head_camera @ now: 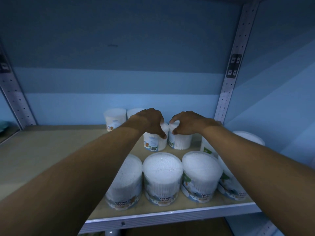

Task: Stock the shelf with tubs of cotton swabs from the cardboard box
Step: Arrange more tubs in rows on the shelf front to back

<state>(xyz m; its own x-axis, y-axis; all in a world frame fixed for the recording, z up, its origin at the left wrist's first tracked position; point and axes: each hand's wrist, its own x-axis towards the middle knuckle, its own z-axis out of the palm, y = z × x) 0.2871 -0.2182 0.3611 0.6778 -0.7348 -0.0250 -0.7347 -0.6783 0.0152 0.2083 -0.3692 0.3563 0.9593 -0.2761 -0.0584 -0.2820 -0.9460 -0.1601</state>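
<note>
Where the shelf (167, 217) met its front lip, a row of tubs of cotton swabs (162, 178) already stood side by side, four of them, labels facing out. Behind that row, both arms reached in: the left hand (150, 122) lay curled over the top of one tub (155, 142) and the right hand (186, 124) over the top of its neighbour (179, 141), each clamped on its own tub, the two tubs almost touching in the middle row. Another tub (207, 147) stood just right of them, partly behind the right forearm. Farther back, against the blue wall (119, 82), at least two more tubs (115, 116) stood. By this showing the right half of the shelf was well stocked, while the left half lay bare and probably awaited filling. The cardboard box was out of view, so what remained in it could not be told. The light was dim, and the right-hand tubs were cut off by the arm.
</note>
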